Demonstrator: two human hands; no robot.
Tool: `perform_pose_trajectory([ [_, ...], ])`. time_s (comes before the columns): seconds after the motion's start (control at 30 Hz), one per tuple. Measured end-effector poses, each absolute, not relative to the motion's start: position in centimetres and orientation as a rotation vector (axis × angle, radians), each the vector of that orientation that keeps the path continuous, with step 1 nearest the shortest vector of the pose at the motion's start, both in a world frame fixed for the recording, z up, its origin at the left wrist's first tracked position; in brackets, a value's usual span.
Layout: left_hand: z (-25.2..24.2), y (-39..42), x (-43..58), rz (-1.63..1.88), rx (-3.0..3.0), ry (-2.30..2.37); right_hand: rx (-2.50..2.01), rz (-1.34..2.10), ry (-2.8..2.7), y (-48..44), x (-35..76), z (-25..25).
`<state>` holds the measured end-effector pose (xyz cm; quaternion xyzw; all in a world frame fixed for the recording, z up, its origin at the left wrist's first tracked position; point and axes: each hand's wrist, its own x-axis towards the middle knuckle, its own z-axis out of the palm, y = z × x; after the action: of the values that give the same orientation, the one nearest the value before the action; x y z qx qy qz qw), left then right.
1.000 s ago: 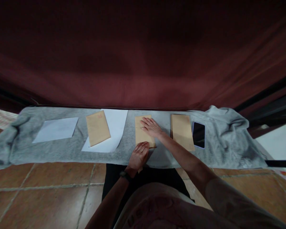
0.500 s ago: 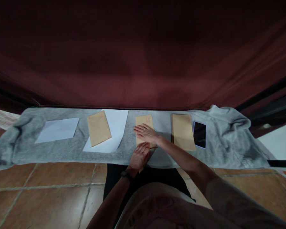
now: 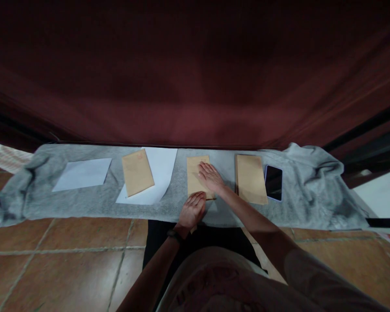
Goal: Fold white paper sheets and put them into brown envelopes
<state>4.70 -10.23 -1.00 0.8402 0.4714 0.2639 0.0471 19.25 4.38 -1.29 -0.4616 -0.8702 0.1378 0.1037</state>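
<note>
A tan envelope [image 3: 194, 173] lies upright in front of me on the grey cloth [image 3: 221, 212]. My right hand [image 3: 210, 176] rests flat on its upper right part, fingers stretched out. Over the envelope's lower edge lies my left hand [image 3: 193, 209], palm down and fingers extended, with a dark band on the wrist. Neither hand grips anything. To the left, another tan envelope [image 3: 138, 172] lies tilted on a large white sheet [image 3: 164, 173]. On the right is a stack of tan envelopes [image 3: 251, 180].
A phone [image 3: 274, 183] lies just right of the stack. At the far left is a smaller white sheet [image 3: 82, 174]. The cloth is bunched up at the right [image 3: 315, 173]. A dark red curtain [image 3: 195, 104] hangs behind the cloth-covered surface.
My right hand has moved to the right and slightly up across the middle envelope. My left hand stays at its lower edge. The view has shifted slightly.
</note>
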Motion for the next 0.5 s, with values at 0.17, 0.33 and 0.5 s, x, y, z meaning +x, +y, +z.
perform_pose_trajectory([
  [0.17, -0.8, -10.3, 4.8, 0.802, 2.558, 1.463, -1.340, 0.405, -2.575, 3.9, 20.0, -1.3],
  [0.33, -1.0, -10.1, 4.7, 0.813, 2.563, 1.453, -1.270, 0.418, -2.615, 1.7, 21.7, -1.3],
  [0.5, -1.6, -10.0, 4.7, 0.834, 2.550, 1.445, -1.237, 0.448, -2.606, -0.9, 22.9, -1.2],
])
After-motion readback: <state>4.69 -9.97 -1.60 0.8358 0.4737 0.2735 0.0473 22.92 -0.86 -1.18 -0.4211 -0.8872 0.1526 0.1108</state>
